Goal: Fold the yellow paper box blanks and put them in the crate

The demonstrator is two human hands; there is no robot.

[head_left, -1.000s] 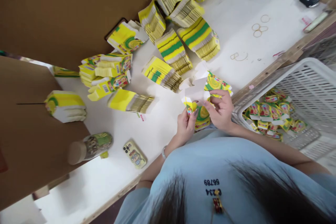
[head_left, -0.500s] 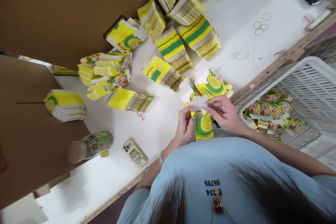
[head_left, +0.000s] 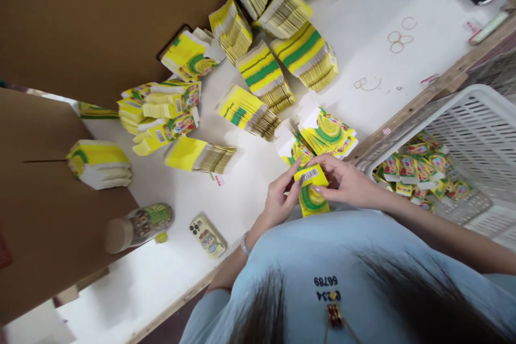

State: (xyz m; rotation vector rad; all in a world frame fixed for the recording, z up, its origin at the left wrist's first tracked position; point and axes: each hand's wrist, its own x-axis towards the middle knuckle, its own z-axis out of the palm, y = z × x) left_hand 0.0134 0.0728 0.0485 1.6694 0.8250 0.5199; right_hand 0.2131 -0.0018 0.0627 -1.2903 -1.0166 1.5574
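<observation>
Yellow box (head_left: 311, 173), barcode up, clamped between left hand (head_left: 281, 196) and right hand (head_left: 344, 183) by table's (head_left: 250, 188) near edge, just beside flat cartons (head_left: 328, 130), though right-hand contact is partly hidden.

The left hand (head_left: 279, 196) and right hand (head_left: 344, 180) hold a carton (head_left: 311, 174) between them, close to the person's body. Just beyond them, flat cartons (head_left: 329, 131) lie on the tabletop (head_left: 245, 193), with carton bundles (head_left: 264, 72) behind, farther back and leftward. Left of the hands lies a phone (head_left: 208, 235), with a jar (head_left: 151, 221) farther left. Rubber bands (head_left: 397, 47) lie at the back right. Beyond the tabletop's right edge, a basket (head_left: 481, 92) holds more cartons (head_left: 423, 164).
</observation>
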